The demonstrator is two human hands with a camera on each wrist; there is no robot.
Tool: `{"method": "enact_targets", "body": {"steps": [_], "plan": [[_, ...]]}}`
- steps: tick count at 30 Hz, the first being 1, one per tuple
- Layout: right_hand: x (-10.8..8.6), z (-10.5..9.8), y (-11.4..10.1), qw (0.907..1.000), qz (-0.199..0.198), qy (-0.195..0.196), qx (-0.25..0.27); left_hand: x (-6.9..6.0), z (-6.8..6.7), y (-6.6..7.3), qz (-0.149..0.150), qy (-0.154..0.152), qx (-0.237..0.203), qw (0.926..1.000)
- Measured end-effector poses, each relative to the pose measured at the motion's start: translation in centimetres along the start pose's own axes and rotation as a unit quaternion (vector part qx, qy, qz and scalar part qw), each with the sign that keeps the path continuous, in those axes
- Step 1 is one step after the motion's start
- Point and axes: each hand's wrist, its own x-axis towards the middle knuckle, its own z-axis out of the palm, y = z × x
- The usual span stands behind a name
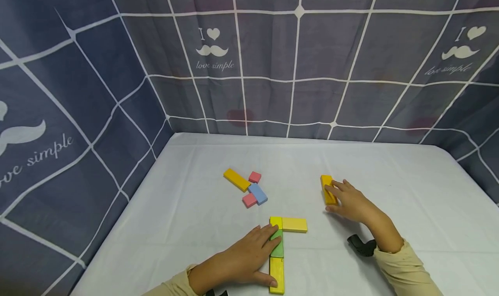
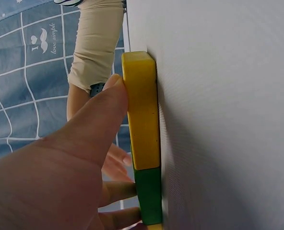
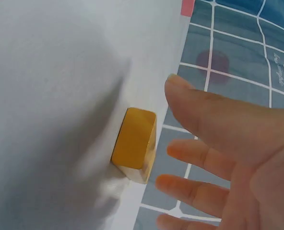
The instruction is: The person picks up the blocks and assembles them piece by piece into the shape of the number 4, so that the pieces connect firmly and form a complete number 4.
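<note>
My left hand (image 1: 249, 255) lies with its fingers extended over a column of wooden blocks. Its fingertips rest by the green block (image 1: 277, 246), and its thumb touches the lower yellow block (image 1: 277, 270). At the column's top sits a small yellow block (image 1: 275, 222), with a pale yellow block (image 1: 294, 224) running to the right from it. Farther right, my right hand (image 1: 352, 203) hovers with spread fingers over a lone orange-yellow block (image 1: 326, 183). In the right wrist view, that block (image 3: 135, 139) lies on the cloth beside the fingers, which are not curled round it.
Behind the column lie a yellow block (image 1: 236, 179), a blue block (image 1: 258, 194), a pink block (image 1: 255, 177) and another pink block (image 1: 249, 200), close together. A white cloth (image 1: 187, 226) covers the table. Dark checked curtains (image 1: 269, 101) hang at the back and left.
</note>
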Motion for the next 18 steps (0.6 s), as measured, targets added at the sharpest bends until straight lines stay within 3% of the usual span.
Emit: {"method": "enact_targets", "body": {"steps": [11,18], "plan": [[-0.02,0.22,0.35,0.9999,0.001,0.005,-0.015,-0.04,-0.10,0.03,-0.006,-0.002,-0.004,1.0000],[-0.01,0.60,0.34,0.9998,0.003,-0.012,-0.014,0.00,-0.04,0.03,-0.005,-0.003,-0.002,1.0000]]}}
